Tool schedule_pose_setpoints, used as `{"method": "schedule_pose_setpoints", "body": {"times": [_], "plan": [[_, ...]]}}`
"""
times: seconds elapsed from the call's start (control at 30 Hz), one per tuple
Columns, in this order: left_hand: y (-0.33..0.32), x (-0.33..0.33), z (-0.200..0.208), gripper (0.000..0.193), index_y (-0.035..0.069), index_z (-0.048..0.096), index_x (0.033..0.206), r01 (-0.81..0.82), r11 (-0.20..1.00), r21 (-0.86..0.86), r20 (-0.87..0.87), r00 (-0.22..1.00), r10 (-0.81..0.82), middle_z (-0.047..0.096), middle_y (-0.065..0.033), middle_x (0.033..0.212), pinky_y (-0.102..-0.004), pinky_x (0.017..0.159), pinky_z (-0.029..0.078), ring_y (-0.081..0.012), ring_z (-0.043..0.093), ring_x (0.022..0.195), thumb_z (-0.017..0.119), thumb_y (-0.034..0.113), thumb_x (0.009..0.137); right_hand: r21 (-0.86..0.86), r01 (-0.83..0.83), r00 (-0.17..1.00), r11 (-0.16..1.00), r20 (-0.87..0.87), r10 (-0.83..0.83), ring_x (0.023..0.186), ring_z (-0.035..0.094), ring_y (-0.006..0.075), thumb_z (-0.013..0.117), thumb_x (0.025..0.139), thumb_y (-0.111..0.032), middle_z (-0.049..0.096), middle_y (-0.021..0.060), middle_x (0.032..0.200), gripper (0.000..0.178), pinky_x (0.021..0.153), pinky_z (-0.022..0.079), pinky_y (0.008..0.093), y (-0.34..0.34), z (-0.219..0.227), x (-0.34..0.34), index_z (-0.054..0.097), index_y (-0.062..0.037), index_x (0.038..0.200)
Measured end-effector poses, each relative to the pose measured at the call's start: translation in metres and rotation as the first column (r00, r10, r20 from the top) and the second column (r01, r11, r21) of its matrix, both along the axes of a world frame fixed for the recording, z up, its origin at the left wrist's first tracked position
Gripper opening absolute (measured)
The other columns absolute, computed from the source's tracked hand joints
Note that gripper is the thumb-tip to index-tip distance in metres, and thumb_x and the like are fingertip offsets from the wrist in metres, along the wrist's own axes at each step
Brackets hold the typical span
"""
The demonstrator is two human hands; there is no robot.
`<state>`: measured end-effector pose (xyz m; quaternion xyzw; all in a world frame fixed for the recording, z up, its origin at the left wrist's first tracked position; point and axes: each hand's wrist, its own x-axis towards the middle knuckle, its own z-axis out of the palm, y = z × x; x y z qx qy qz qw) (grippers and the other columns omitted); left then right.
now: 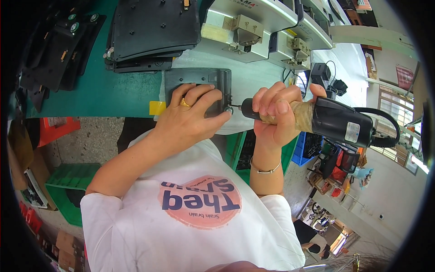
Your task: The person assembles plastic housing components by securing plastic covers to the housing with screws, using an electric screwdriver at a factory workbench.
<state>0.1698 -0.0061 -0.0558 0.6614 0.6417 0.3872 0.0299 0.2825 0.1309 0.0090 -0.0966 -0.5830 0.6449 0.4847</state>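
A black rectangular plastic housing (181, 77) lies at the near edge of the bench. My left hand (192, 109) presses down on it with bent fingers, and the thumb grips its right edge. Beside that thumb tip sits a small round metallic part (229, 109). My right hand (278, 111) is wrapped around a black electric screwdriver (342, 120) with tan tape on its grip. The tool lies nearly level, and its thin bit points left to the housing's right edge, close to the round part. My left palm and fingers hide much of the housing.
Black panels (154, 31) are stacked behind the housing, with more dark panels (59, 59) at far left. Metal-cased machines (253, 36) stand at the back. A yellow label (157, 108) is on the bench edge. Below are a green crate (72, 174) and a blue crate (300, 149).
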Motion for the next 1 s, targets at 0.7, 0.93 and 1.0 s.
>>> {"method": "schedule_pose_setpoints", "body": {"times": [0.7, 0.93, 1.0], "plan": [[0.006, -0.003, 0.021, 0.019, 0.016, 0.07, 0.083, -0.073, 0.996, -0.041, 0.309, 0.947, 0.082, 0.057, 0.0024, 0.114, -0.0428, 0.094, 0.03, -0.0232, 0.049, 0.114, 0.081, 0.016, 0.067, 0.083, -0.185, 0.982, 0.979, -0.02, 0.187, 0.059, 0.049, 0.0155, 0.056, 0.089, -0.002, 0.05, 0.0042, 0.073, 0.059, 0.052, 0.046, 0.0326, -0.019, 0.025, 0.006, 0.034, -0.022, 0.14], [0.007, 0.001, 0.018, 0.018, 0.016, 0.07, 0.084, -0.059, 0.998, -0.028, 0.39, 0.919, 0.065, 0.058, 0.0039, 0.109, -0.0442, 0.094, 0.031, -0.0208, 0.051, 0.112, 0.08, 0.013, 0.069, 0.009, -0.157, 0.987, 0.988, -0.019, 0.157, 0.06, 0.049, 0.0155, 0.064, 0.087, -0.003, 0.051, 0.0029, 0.071, 0.059, 0.054, 0.047, 0.0332, -0.023, 0.03, 0.005, 0.032, -0.0214, 0.133], [0.008, 0.003, 0.016, 0.018, 0.015, 0.07, 0.084, -0.057, 0.998, -0.021, 0.388, 0.92, 0.06, 0.058, 0.0038, 0.109, -0.0443, 0.094, 0.031, -0.0209, 0.051, 0.112, 0.08, 0.013, 0.069, -0.082, -0.115, 0.993, 0.99, 0.0, 0.116, 0.06, 0.05, 0.0158, 0.071, 0.085, -0.004, 0.051, 0.0016, 0.069, 0.061, 0.056, 0.049, 0.0342, -0.025, 0.031, 0.004, 0.03, -0.0226, 0.126]]}}
